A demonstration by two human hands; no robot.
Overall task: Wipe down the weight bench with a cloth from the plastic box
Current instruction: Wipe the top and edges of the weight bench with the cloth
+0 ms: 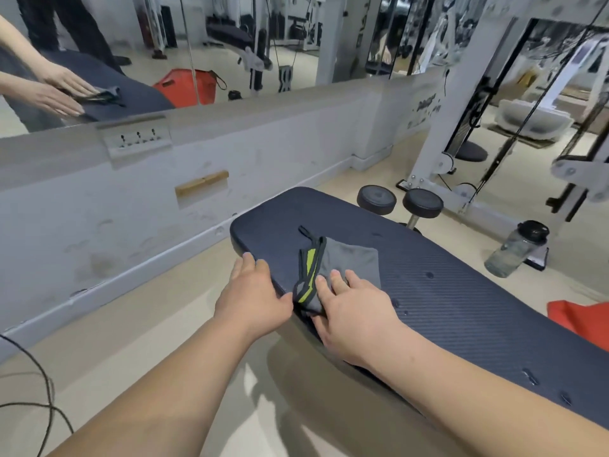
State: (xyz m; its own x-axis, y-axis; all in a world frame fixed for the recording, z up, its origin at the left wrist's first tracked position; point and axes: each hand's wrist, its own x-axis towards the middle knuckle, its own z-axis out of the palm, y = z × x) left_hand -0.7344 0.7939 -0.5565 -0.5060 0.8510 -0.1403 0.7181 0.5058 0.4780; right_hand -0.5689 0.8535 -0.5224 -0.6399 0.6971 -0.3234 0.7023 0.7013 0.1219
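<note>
A dark blue padded weight bench (428, 268) runs from the middle of the view to the lower right. On its near end lies a grey cloth (349, 262) with black and lime-green trim. My right hand (356, 311) lies flat on the cloth's near edge, fingers straight, pressing it onto the pad. My left hand (253, 291) rests on the bench's left edge just beside the cloth, fingers extended. A red plastic box (580, 319) shows at the right edge behind the bench.
A grey low wall (131, 206) with a mirror above runs along the left. Two round foot pads (398, 201) stand past the bench's far end. A clear water bottle (515, 247) stands on the floor at right, a white cable machine (438, 153) behind it. Black cables (43, 390) trail at lower left.
</note>
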